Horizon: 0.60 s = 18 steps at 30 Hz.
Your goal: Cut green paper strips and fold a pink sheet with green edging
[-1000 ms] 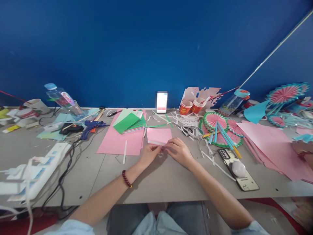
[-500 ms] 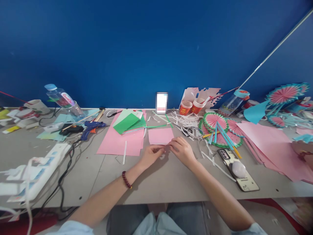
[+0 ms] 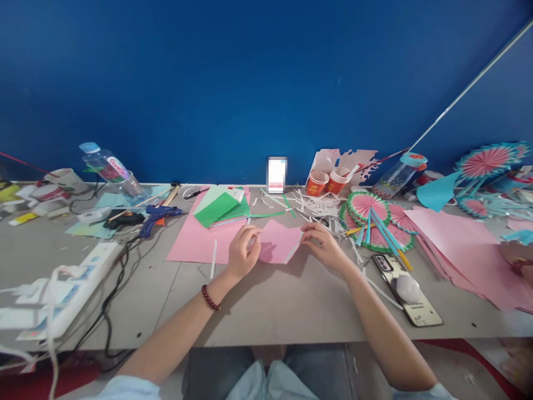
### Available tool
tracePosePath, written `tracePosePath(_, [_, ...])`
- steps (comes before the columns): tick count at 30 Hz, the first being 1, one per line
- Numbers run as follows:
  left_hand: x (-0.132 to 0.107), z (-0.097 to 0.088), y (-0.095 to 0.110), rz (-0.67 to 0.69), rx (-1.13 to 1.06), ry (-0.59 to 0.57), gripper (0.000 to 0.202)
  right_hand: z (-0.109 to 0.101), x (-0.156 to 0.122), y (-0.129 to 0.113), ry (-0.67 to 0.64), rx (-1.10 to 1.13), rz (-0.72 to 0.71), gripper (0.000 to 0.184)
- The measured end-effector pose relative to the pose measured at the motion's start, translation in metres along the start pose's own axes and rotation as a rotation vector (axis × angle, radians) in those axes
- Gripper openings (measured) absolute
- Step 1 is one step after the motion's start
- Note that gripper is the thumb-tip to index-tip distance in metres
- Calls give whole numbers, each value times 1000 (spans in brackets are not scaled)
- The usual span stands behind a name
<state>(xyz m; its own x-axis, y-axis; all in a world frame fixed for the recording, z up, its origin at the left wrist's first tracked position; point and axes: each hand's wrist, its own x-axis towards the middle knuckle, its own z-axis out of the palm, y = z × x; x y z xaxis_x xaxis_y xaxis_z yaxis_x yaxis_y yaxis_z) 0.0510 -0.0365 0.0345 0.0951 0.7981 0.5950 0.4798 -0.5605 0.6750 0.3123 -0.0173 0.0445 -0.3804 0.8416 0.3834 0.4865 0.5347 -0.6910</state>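
Observation:
A small sheet of pink paper (image 3: 278, 243) is held up between my two hands, bent along its length, with a pale strip along its right edge. My left hand (image 3: 244, 250) pinches its left side. At the right edge, the fingers of my right hand (image 3: 320, 244) are closed on the paper. Left of my left hand lies a larger pink sheet (image 3: 195, 244), with green paper (image 3: 219, 210) stacked on it and a narrow white strip (image 3: 214, 258) across its front edge.
A glue gun (image 3: 156, 218) and a white power strip (image 3: 89, 278) with cables lie at left. To the right are paper fans (image 3: 370, 214), a phone (image 3: 408, 291) and pink sheets (image 3: 462, 244). Paper cups (image 3: 317, 182) and white scraps sit at the back. Another person's hand (image 3: 518, 258) shows far right.
The pink paper has been lifted and turned from lying flat with its near edge in my fingers. My hands have moved apart to its two sides.

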Motion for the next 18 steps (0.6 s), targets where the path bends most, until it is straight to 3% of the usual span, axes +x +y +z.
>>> tracePosePath(3, [6, 2, -12, -135, -7, -40, 23, -4, -1, -2, -149, 69, 23, 10])
tracePosePath(6, [4, 5, -19, -220, 13, -216, 25, -4, -2, -2, -191, 66, 10, 18])
tracePosePath(10, [-1, 8, -17, -18, 163, -419, 28, 1, -4, 6, -120, -21, -5, 37])
tracePosePath(13, [-4, 10, -13, 125, 324, -460, 27, 4, -4, 15, 11, -118, 5, 43])
tracePosePath(18, [-6, 11, -5, 203, 511, -485, 15, 3, 3, 10, 178, -108, 77, 34])
